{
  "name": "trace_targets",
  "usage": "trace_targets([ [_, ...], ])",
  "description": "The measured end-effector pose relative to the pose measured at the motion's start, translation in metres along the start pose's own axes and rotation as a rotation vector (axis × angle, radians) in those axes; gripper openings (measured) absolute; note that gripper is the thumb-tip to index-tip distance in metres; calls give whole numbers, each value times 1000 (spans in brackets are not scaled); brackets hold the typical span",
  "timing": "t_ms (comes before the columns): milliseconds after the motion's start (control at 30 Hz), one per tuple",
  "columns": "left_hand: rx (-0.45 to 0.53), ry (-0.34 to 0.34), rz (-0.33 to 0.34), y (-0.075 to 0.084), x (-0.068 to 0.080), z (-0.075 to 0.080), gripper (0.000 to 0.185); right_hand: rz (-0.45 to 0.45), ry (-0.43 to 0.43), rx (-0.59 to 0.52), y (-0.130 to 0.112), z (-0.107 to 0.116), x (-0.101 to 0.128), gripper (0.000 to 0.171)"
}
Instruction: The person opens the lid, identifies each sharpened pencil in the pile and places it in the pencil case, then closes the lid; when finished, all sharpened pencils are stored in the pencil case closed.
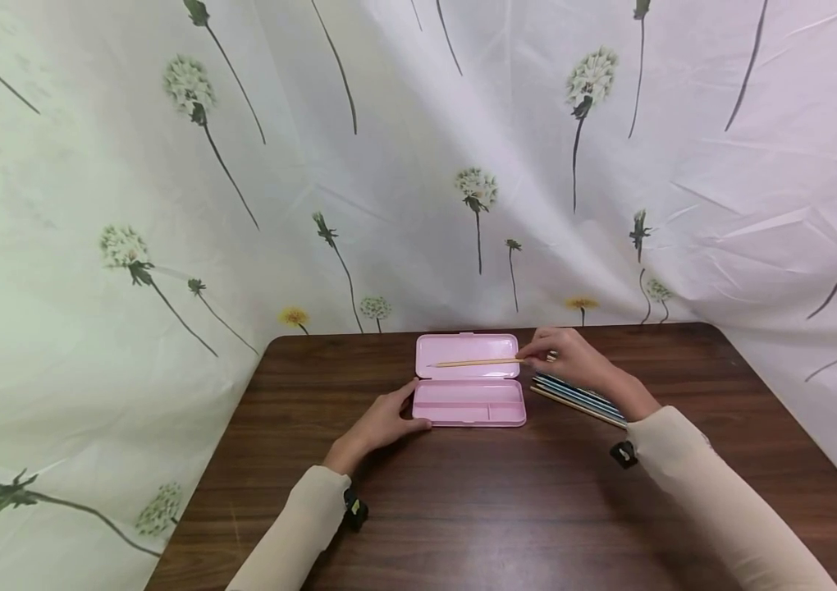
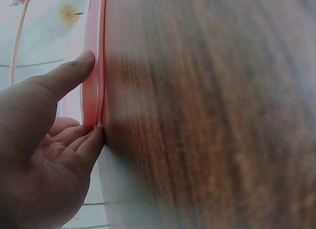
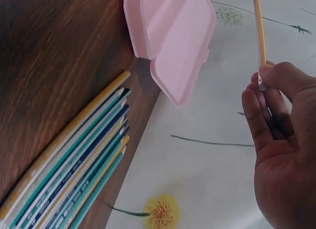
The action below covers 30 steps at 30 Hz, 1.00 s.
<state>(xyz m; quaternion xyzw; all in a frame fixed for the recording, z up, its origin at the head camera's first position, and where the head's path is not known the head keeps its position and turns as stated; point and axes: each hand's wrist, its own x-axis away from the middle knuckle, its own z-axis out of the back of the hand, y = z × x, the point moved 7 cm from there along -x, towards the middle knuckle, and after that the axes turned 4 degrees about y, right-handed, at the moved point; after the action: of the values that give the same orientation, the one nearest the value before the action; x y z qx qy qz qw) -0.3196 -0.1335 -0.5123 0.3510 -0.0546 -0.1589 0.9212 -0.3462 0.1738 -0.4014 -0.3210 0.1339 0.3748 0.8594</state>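
A pink pencil case [image 1: 468, 424] lies with its lid [image 1: 466, 345] folded back, showing a lower tray with a long divider and a short cross wall. My left hand [image 1: 383, 420] holds the tray's left end, thumb at the front wall [image 2: 91, 100] and fingers around the corner in the left wrist view. Above the case, my right hand [image 1: 566, 359] pinches a yellow pencil [image 1: 473, 362] near its blunt end. The pencil points left across the lid. No pencils lie in the tray.
Right of the case, several pencils [image 1: 581, 400] lie side by side on the brown wooden table [image 1: 463, 509]: teal, white, dark blue and yellow ones. A flower-printed cloth [image 1: 404, 180] hangs behind the table's back edge. Both wrists carry small black devices.
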Motion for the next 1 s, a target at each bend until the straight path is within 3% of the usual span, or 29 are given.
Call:
trace_targets([
  [400,18,13,-6,3,2,1,91,-43,-39,-101,12,-33,-2,19],
  [833,14,14,-4,4,2,2,90,-89,-84,-123,29,-59,9,18],
  [1000,14,12,-4,3,2,1,90,-153,-139,-115,36,-69,12,14],
])
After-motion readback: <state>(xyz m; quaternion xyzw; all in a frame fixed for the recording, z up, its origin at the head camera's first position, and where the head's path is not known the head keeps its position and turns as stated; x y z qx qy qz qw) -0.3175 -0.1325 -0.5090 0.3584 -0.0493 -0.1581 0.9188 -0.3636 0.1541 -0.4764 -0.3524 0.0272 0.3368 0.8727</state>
